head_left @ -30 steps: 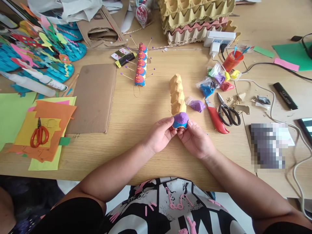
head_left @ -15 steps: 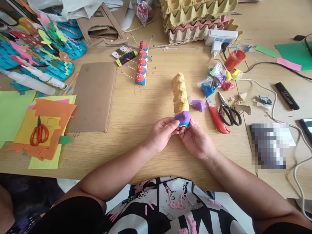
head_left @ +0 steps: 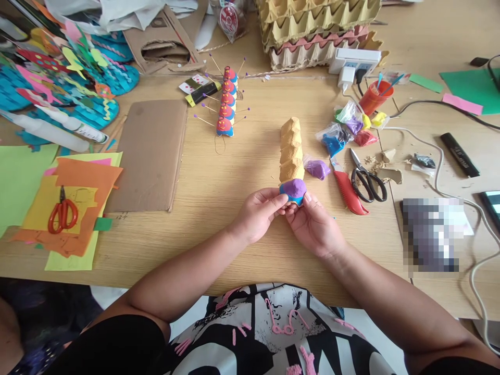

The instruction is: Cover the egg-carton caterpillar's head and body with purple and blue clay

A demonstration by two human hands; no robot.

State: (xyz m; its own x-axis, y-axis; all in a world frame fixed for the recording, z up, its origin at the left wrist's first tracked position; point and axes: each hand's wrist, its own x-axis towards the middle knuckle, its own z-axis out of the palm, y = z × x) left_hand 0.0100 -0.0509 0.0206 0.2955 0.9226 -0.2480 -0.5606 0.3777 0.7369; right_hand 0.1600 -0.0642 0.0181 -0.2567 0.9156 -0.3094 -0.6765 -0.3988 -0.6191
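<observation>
Between my two hands is an egg carton strip point(head_left: 291, 151), a row of several tan bumps pointing away from me. Its near bump is covered with purple clay point(head_left: 294, 188) on top and a blue clay band point(head_left: 296, 199) below. My left hand point(head_left: 262, 211) pinches the near end from the left, thumb on the blue edge. My right hand point(head_left: 315, 221) grips the same end from the right, thumb at the clay's side. Fingertips beneath are partly hidden. A bag of purple clay point(head_left: 317, 169) lies just right of the strip.
Right of my hands lie a red utility knife point(head_left: 349, 190), black scissors point(head_left: 367, 178), bagged clay point(head_left: 334, 141) and an orange cup point(head_left: 375, 96). A decorated caterpillar strip point(head_left: 226, 104) with sticks stands farther back. Cardboard point(head_left: 150, 156) and orange-handled scissors point(head_left: 63, 213) are left; egg trays point(head_left: 318, 31) are stacked behind.
The far end of the egg carton strip has swung slightly to the right. Both hands keep their hold at the near end, almost unmoved.
</observation>
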